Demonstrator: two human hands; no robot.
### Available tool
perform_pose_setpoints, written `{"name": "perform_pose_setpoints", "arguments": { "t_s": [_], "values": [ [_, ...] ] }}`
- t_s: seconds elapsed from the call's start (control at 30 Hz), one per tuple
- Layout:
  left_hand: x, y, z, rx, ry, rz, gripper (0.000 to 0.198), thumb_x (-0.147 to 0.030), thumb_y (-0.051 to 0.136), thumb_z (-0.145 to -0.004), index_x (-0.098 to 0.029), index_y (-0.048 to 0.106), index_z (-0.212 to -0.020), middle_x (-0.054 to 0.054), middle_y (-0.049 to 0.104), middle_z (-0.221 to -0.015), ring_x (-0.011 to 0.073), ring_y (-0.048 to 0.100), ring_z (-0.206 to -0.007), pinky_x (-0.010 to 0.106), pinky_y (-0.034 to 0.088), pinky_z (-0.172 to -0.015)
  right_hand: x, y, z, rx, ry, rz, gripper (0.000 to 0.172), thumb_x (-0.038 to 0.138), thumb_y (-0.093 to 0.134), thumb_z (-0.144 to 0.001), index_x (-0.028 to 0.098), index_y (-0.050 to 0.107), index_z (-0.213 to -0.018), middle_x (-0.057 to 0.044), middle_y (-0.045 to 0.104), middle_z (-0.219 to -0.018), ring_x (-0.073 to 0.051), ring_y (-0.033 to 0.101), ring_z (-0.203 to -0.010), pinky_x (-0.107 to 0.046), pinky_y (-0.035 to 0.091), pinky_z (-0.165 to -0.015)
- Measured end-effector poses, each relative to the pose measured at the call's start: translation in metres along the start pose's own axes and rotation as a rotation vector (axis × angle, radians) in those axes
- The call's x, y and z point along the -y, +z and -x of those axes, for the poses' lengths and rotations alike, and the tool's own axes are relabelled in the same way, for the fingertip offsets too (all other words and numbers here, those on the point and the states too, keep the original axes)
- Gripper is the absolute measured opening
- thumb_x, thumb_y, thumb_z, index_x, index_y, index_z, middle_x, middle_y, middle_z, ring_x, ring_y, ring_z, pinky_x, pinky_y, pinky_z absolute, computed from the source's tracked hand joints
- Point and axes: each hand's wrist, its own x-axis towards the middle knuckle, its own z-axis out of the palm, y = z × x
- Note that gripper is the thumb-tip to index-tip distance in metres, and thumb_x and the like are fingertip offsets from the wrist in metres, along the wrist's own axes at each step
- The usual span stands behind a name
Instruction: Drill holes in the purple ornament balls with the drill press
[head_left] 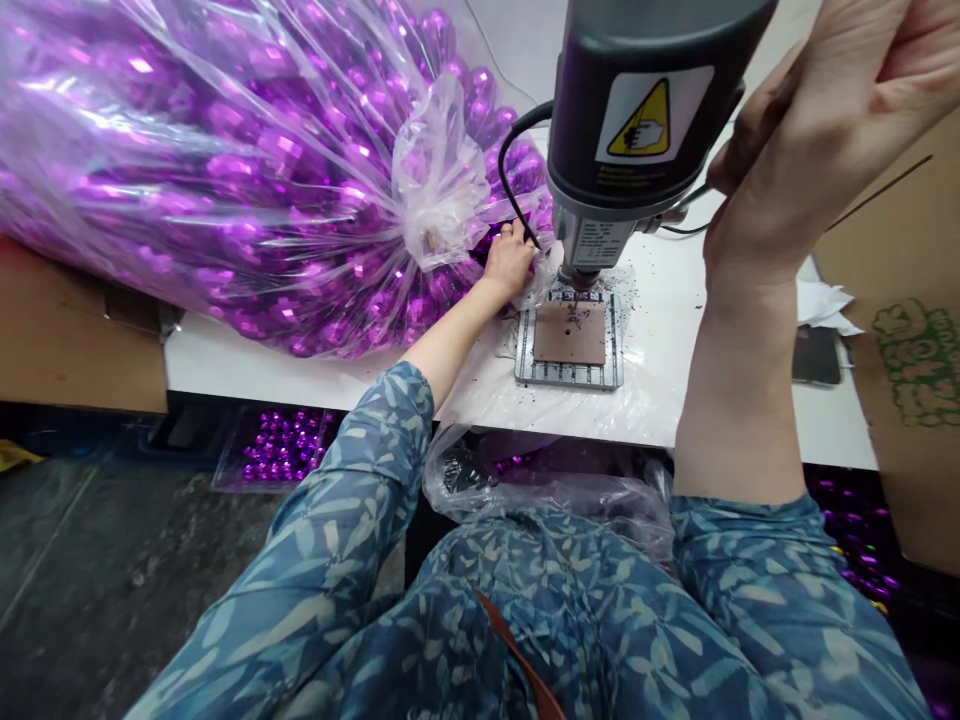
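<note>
My left hand (pixel 511 262) reaches forward to the edge of a big clear plastic bag (pixel 441 180), left of the drill press. Its fingers are bent, and their tips are hidden against the bag and dark purple pieces. Shiny purple faceted balls (pixel 300 190) fill the bag. My right hand (pixel 802 150) is raised at the right of the drill press (pixel 637 120), its fingers closed around the lever (pixel 686 205). Below the chuck (pixel 581 278), a brown square plate (pixel 570 335) with a small hole lies on the slotted metal base (pixel 525 372).
Dark shavings litter the base and white table (pixel 660 380). Clear plastic film hangs over the front edge towards my lap. A phone (pixel 817 355) and white paper (pixel 825 305) lie at right, beside a cardboard box (pixel 915 330). Below left is a tray of purple balls (pixel 281 447).
</note>
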Motion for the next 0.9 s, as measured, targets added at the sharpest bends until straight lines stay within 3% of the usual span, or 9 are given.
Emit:
{"name": "perform_pose_setpoints", "arguments": {
  "t_s": [0.13,0.23,0.37,0.57,0.63,0.73,0.8,0.9],
  "values": [
    [-0.012,-0.015,0.009,0.164,-0.097,-0.04,0.045,-0.022,0.078,-0.083,-0.01,0.069,-0.125,0.023,0.061,-0.137,0.044,0.05,-0.141,0.059,0.04,-0.123,-0.008,0.001,-0.001,0.001,-0.021,-0.043,0.078,0.085,0.055,-0.059,0.016,0.018,-0.069,0.003,0.015,-0.055,0.002,0.027,-0.047,-0.022,0.022,-0.056],
    [-0.011,-0.03,0.029,0.064,-0.118,0.113,0.057,-0.026,0.082,-0.081,-0.015,0.063,-0.134,0.02,0.061,-0.137,0.0416,0.052,-0.141,0.055,0.043,-0.121,-0.012,0.0,-0.002,-0.002,-0.028,-0.06,0.077,0.085,0.055,-0.059,0.016,0.021,-0.069,0.003,0.015,-0.057,0.002,0.029,-0.048,-0.021,0.023,-0.057],
    [-0.009,-0.051,0.063,-0.116,-0.116,0.472,0.061,-0.045,0.084,-0.083,-0.026,0.061,-0.136,0.012,0.063,-0.133,0.0342,0.061,-0.133,0.048,0.051,-0.114,-0.01,-0.001,-0.002,0.012,-0.011,-0.005,0.076,0.088,0.049,-0.056,0.017,0.024,-0.069,0.003,0.021,-0.053,0.001,0.03,-0.046,-0.024,0.018,-0.054],
    [-0.035,-0.065,0.095,-0.134,-0.291,0.956,0.047,-0.054,0.07,-0.095,-0.029,0.056,-0.132,0.006,0.073,-0.117,0.0208,0.073,-0.112,0.041,0.062,-0.099,-0.008,-0.001,-0.002,0.037,0.018,-0.026,0.074,0.086,0.048,-0.053,0.016,0.034,-0.069,0.003,0.021,-0.054,0.001,0.03,-0.046,-0.021,0.02,-0.054],
    [-0.047,-0.062,0.101,-0.1,-0.347,1.062,0.042,-0.053,0.063,-0.1,-0.028,0.056,-0.132,0.007,0.075,-0.118,0.0207,0.073,-0.114,0.043,0.063,-0.099,-0.01,0.0,-0.003,0.023,0.006,-0.06,0.065,0.078,0.055,-0.064,0.015,0.037,-0.07,0.003,0.022,-0.054,0.0,0.031,-0.046,-0.021,0.02,-0.053],
    [-0.06,-0.055,0.109,-0.02,-0.402,1.208,0.041,-0.056,0.054,-0.105,-0.025,0.058,-0.132,0.01,0.075,-0.121,0.0231,0.074,-0.117,0.047,0.064,-0.098,-0.009,0.002,-0.003,-0.013,0.023,-0.077,0.041,0.04,0.055,-0.091,0.017,0.031,-0.068,0.003,0.021,-0.054,0.0,0.031,-0.043,-0.02,0.021,-0.052],
    [-0.066,-0.051,0.114,0.018,-0.448,1.26,0.045,-0.059,0.057,-0.102,-0.024,0.06,-0.13,0.011,0.076,-0.119,0.0231,0.076,-0.111,0.045,0.065,-0.095,-0.007,0.002,-0.003,-0.014,0.059,-0.057,0.032,0.022,0.043,-0.096,0.017,0.027,-0.069,0.003,0.02,-0.054,0.001,0.029,-0.043,-0.018,0.021,-0.053],
    [-0.071,-0.044,0.123,-0.01,-0.509,1.211,0.051,-0.059,0.073,-0.092,-0.024,0.061,-0.127,0.007,0.079,-0.111,0.0204,0.077,-0.099,0.038,0.065,-0.087,-0.005,0.003,-0.001,0.006,0.087,-0.015,0.032,0.019,0.042,-0.095,0.017,0.023,-0.068,0.003,0.02,-0.055,0.003,0.029,-0.045,-0.016,0.024,-0.055]
  ]
}}
